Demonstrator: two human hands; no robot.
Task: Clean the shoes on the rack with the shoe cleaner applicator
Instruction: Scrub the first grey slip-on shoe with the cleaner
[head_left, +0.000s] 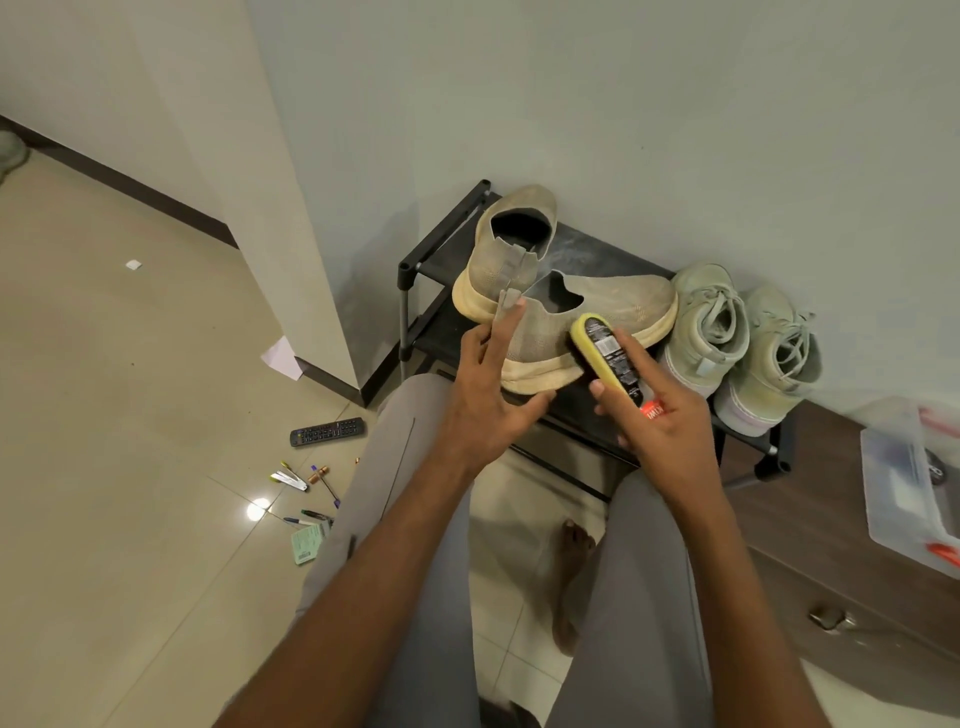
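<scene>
A tan knit slip-on shoe (618, 301) lies across the front of the black shoe rack (415, 270), toe to the right. Its pair (511, 244) stands behind it, opening toward me. My left hand (488, 395) holds the front shoe at its heel end, thumb under the cream sole and fingers straight up against the heel tab. My right hand (660, 410) grips the yellow shoe cleaner applicator (605, 351), whose dark brush end presses against the shoe's side. Two pale green lace-up sneakers (743, 343) stand on the rack's right end.
A brown drawer unit (831, 530) with a clear plastic box (904, 488) on it stands to the right. A remote control (327, 431), pens and small items (306, 488) lie on the tiled floor at left. A wall corner (291, 218) juts out left of the rack.
</scene>
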